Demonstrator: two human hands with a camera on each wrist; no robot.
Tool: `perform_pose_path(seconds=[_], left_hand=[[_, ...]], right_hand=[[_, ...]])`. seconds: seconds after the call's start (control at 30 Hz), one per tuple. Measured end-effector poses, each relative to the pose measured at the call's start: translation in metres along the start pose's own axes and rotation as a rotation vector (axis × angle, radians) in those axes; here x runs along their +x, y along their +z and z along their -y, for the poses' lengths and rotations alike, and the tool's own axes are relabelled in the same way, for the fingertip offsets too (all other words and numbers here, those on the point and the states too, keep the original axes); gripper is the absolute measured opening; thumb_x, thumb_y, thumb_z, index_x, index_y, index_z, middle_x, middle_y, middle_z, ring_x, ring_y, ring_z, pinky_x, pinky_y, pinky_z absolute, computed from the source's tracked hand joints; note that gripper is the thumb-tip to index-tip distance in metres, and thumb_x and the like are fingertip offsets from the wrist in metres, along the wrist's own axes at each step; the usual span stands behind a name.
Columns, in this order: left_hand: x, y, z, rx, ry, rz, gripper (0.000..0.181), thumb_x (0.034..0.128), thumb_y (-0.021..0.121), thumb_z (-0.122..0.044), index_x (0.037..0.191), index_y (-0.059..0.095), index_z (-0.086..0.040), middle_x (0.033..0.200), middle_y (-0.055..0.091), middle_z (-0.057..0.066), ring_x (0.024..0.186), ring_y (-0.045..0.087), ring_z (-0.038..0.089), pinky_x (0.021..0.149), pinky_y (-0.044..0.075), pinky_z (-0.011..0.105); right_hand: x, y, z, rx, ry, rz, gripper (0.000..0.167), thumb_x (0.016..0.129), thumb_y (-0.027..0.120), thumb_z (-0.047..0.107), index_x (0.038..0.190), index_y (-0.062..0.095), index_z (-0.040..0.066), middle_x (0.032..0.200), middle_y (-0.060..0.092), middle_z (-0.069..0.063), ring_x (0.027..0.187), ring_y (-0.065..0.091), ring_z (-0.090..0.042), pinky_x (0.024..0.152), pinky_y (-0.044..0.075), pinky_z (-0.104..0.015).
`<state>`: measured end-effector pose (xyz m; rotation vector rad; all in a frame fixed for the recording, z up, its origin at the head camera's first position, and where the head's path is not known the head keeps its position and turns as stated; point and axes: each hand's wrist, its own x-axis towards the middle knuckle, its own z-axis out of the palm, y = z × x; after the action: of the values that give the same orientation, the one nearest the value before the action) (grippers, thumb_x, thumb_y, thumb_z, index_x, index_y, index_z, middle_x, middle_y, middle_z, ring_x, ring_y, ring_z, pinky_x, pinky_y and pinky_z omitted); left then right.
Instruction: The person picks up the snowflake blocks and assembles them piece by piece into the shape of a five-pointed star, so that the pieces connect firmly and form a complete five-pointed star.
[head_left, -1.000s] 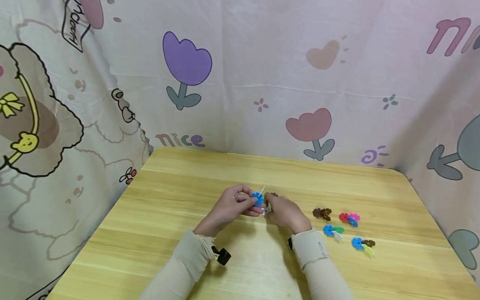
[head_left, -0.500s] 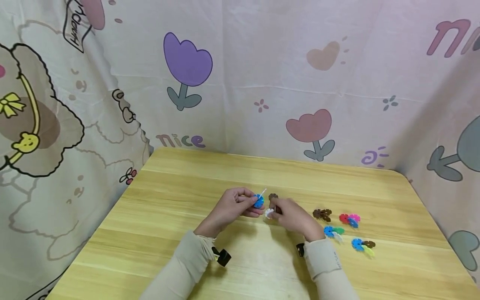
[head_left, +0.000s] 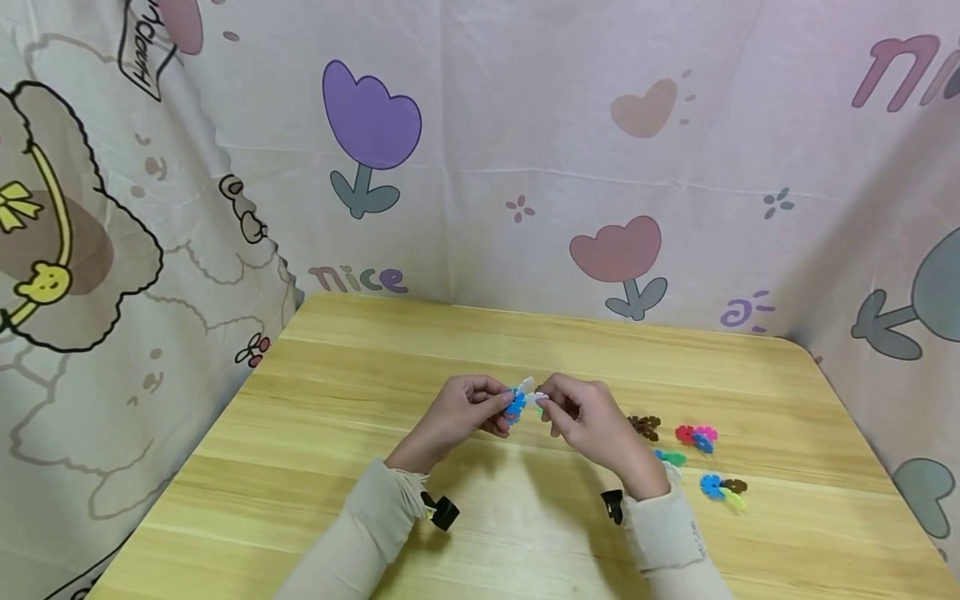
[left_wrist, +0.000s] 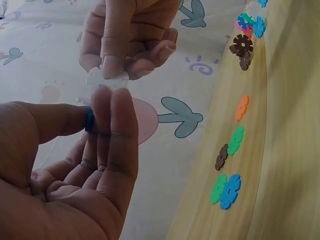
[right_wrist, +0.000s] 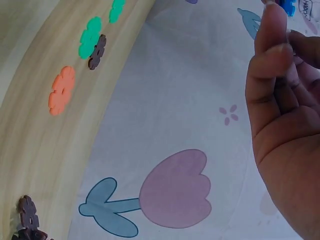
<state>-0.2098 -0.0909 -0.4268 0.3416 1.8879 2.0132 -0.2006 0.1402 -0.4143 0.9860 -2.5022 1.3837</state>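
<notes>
- Pinching the blue disc (head_left: 515,406), the left hand (head_left: 467,407) has its grip clamped.
- Just right of the blue disc, the right hand (head_left: 592,414) pinches 1 white disc (head_left: 536,399), newly lifted off the worktop (head_left: 337,375): joining seems under way.
- Farther right: a red-pink-blue cluster (head_left: 699,436).

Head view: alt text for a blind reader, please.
A person's left hand pinches a blue notched disc, with the right hand pinching a white disc beside it, above a wooden table. Clusters of colored discs lie to the right; behind hangs a tulip-print cloth.
</notes>
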Motion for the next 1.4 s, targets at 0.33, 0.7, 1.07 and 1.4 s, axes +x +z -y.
perform_pose_path(seconds=[0.33,0.7,1.07,1.4], left_hand=[[0.001,0.001,0.001,-0.01,-0.014,0.0,0.019,0.104,0.063,-0.006,0.109,0.065,0.012,0.085,0.074,0.011,0.068,0.071,0.016,0.072,0.064,0.037],[-0.003,0.0,-0.004,-0.017,-0.029,0.024,0.014,0.1033,0.063,-0.004,0.104,0.064,0.01,0.083,0.073,0.013,0.069,0.072,0.016,0.07,0.064,0.035],[-0.005,-0.005,-0.004,-0.069,-0.087,0.042,0.011,0.1025,0.064,-0.002,0.098,0.064,0.008,0.08,0.074,0.013,0.067,0.073,0.017,0.068,0.064,0.035],[-0.003,-0.006,-0.007,-0.019,-0.084,0.069,0.022,0.1021,0.065,-0.004,0.108,0.061,0.017,0.085,0.074,0.017,0.071,0.074,0.02,0.072,0.064,0.039]], right_hand=[[0.001,0.005,-0.002,-0.015,-0.096,-0.024,0.02,0.099,0.065,-0.004,0.091,0.065,0.014,0.069,0.061,0.004,0.056,0.059,-0.007,0.044,0.049,-0.025],[0.001,0.008,0.0,-0.073,-0.151,-0.035,0.023,0.098,0.064,-0.009,0.086,0.061,0.011,0.065,0.061,0.001,0.056,0.056,0.0,0.045,0.047,-0.019],[0.004,0.018,0.006,-0.194,-0.176,-0.066,0.027,0.095,0.066,-0.009,0.079,0.057,0.011,0.067,0.053,0.009,0.052,0.042,0.002,0.045,0.04,-0.019],[0.001,0.004,-0.005,0.054,0.028,0.039,0.007,0.1,0.067,0.003,0.097,0.068,0.008,0.076,0.065,0.003,0.06,0.064,-0.015,0.052,0.057,-0.031]])
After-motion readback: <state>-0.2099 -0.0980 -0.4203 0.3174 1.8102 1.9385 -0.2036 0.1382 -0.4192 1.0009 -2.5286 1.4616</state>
